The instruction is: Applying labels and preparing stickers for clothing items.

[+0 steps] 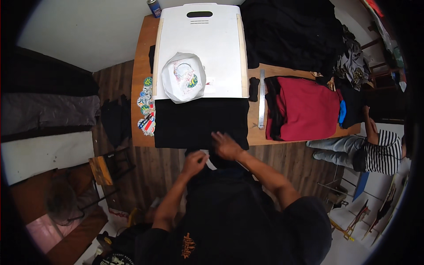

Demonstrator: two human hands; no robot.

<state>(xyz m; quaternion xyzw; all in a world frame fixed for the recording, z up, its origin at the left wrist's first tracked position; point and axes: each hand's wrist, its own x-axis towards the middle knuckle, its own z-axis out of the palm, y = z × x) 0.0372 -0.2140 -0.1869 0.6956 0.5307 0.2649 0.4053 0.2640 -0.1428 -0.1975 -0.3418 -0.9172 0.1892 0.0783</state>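
Observation:
Folded black fabric (198,121) lies flat at the front edge of the wooden table, its far part under a white board (221,48). My right hand (226,145) rests palm down on the near right part of this fabric, fingers stretched out and slightly blurred. Just off the table's edge, my left hand (194,164) is closed, thumb against fingers. A small white piece (210,164), perhaps paper, shows at its fingertips. On the board stands an open white plastic bag (165,81) with round printed patches inside.
Colourful round patches (147,106) line the table's left edge. Right of the fabric are a metal ruler (262,99), folded red cloth (309,108) and a large black cloth heap (291,35). A can (154,8) stands at the back left. A person in stripes (382,152) stands right.

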